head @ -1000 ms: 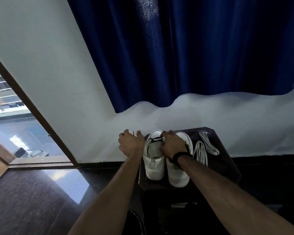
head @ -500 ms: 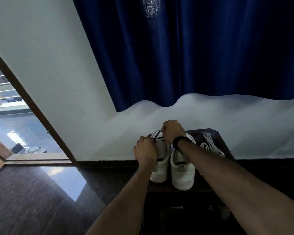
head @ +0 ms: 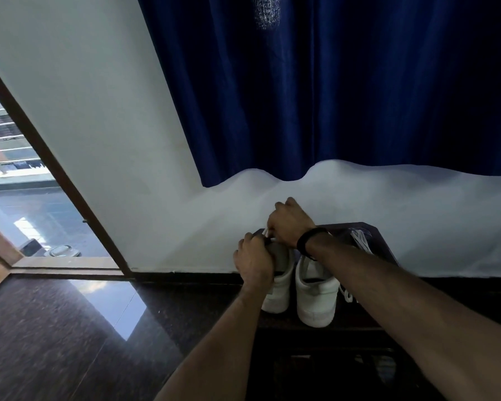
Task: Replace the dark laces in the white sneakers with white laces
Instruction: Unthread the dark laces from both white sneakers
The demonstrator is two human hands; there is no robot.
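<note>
left hand (head: pixel 253 260): I've got it clamped round the left sneaker (head: pixel 279 280) to steady it
right hand (head: pixel 289 222): pinching something at the tongue, probably lace, can't tell
white laces (head: pixel 360 241): parked right of my grip

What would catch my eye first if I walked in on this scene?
Probably the big dark blue curtain filling the upper right, hanging over a pale wall. Below it, a pair of white sneakers stands side by side on a dark stool, with the left hand and right hand busy at the far end of the left sneaker. White laces lie on the stool's right side.
</note>
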